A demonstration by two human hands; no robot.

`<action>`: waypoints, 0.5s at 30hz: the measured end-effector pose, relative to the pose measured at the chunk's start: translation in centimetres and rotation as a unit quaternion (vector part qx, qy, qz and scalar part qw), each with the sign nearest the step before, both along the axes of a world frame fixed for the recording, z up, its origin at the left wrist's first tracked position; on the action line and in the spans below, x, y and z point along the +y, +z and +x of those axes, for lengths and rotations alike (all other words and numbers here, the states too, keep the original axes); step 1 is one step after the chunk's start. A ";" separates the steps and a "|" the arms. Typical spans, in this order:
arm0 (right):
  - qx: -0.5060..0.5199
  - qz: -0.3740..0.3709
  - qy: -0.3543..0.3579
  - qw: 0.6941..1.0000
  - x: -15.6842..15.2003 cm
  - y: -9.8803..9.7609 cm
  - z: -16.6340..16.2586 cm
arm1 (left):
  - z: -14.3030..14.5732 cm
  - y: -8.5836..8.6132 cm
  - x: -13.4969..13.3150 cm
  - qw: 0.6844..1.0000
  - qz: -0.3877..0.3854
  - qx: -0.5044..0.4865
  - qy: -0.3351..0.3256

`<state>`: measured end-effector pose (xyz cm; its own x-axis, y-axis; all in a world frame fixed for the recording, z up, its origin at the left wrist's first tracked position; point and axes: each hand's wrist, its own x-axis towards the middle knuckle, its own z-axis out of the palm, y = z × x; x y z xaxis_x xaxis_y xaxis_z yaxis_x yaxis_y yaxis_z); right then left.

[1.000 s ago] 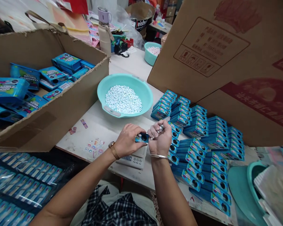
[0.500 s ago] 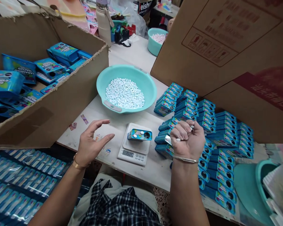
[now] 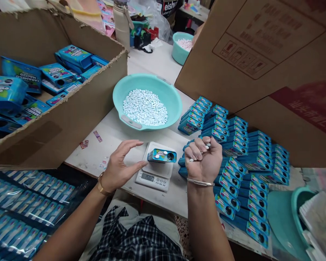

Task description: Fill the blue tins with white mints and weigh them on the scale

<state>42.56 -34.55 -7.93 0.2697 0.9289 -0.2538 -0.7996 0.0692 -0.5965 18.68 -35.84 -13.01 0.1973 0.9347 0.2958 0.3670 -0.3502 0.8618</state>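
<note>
A blue candy box (image 3: 163, 155) with a dark round hole lies on a white digital scale (image 3: 152, 182), and a couple of white candies rest on its top face. Thumb and fingers apart, my left hand (image 3: 122, 166) is just left of the box and holds nothing. To the right of the scale, my right hand (image 3: 203, 159) is curled with its palm up around white candies (image 3: 207, 146), some showing between the fingers. Behind the scale stands a turquoise basin (image 3: 116, 105) holding many small pale candies (image 3: 145, 107).
Rows of blue boxes (image 3: 256, 214) stand at the right, before a large cardboard carton (image 3: 241, 90). At left, an open carton (image 3: 78, 123) holds more blue boxes (image 3: 73, 56). Packed trays (image 3: 24, 206) are below it. A bottle (image 3: 121, 27) and a smaller basin (image 3: 179, 54) are farther back.
My left hand has moved right, closer to the box on the scale. My right hand has shifted left, still curled around candies. A candy on the box top sits farther right.
</note>
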 end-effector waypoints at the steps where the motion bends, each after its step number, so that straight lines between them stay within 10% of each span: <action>1: -0.011 0.000 -0.003 1.000 0.1 0.0 -0.4 | 0.5 0.1 0.1 1.000 0.006 0.003 -0.015; 15: -0.134 -0.013 -0.084 0.987 0.4 -0.6 -4.3 | 4.9 -0.1 0.7 0.995 0.032 0.041 -0.086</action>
